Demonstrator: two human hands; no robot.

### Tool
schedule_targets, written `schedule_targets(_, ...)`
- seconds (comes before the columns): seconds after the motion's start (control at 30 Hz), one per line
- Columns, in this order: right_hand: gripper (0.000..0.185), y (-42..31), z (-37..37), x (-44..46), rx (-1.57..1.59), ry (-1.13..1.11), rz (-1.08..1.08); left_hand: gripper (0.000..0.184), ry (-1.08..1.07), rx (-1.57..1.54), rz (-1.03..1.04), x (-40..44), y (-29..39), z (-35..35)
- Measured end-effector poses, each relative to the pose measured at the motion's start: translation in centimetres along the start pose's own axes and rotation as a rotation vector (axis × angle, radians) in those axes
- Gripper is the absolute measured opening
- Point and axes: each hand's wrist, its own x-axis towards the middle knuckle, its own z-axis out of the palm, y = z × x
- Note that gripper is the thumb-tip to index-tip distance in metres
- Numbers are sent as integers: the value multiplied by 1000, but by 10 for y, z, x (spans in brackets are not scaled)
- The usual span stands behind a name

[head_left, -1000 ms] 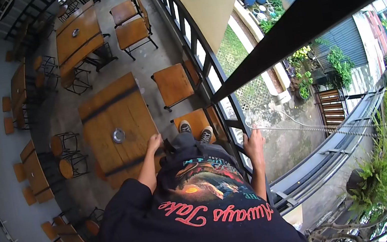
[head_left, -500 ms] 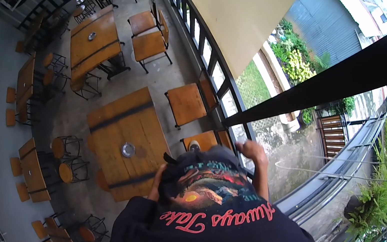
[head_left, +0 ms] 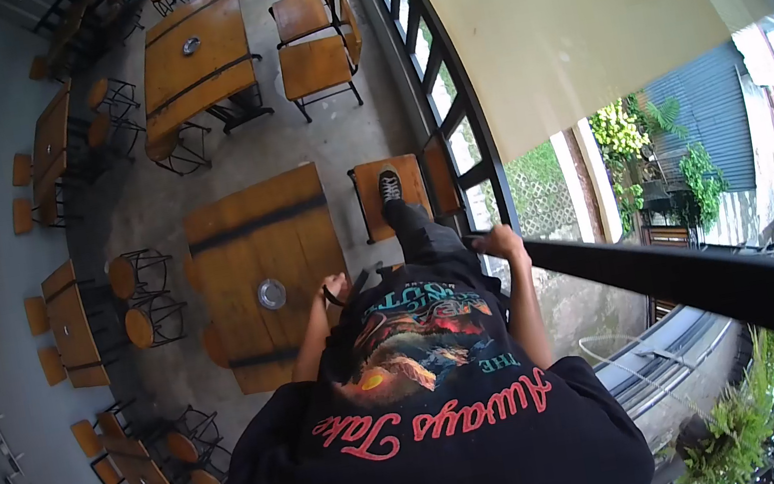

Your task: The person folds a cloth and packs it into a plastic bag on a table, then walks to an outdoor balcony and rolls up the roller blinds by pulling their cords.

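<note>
Two bare hands: the left hand (head_left: 334,287) by a brown wooden table (head_left: 300,256), the right hand (head_left: 503,242) at a black metal railing (head_left: 486,130)

The left hand overlaps the table's right edge in the view, its fingers loosely curled and a dark band around the wrist; whether it grasps anything or touches the tabletop I cannot tell. The right hand is bent over the near end of the railing, beside a thick black beam (head_left: 688,285) that slants away to the right. Its fingertips are partly hidden, so a firm grasp cannot be told from a light rest.

One dark sneaker with pale laces (head_left: 388,184) is on the square orange-brown wooden seat of a chair (head_left: 409,186), which stands between table and railing, its back towards the railing. A black T-shirt with red and green lettering (head_left: 435,417) fills the lower middle.

On the table sits a round silvery ashtray (head_left: 271,294), left of the left hand. Beyond the railing hangs a large cream blind (head_left: 563,11), and a green fern (head_left: 732,441) grows at lower right.
</note>
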Motion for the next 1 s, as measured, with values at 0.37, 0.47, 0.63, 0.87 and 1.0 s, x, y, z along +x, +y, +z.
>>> schedule_targets(0.37,30,77,134,175,572,-308,122,35,-113,-347,89,102,141,-91)
schedule_targets(0.47,29,13,74,245,649,-376,109,42,38,62,184,108,281,-130)
schedule_targets(0.63,29,-107,-41,367,668,-374,17,32,368,-290,231,172,365,-186)
schedule_targets(0.87,30,-297,-184,561,268,-83,-398,28,270,-290,-1,263,344,-224)
schedule_targets(1.0,33,-387,-247,659,132,-86,-468,28,289,-186,33,274,394,-258)
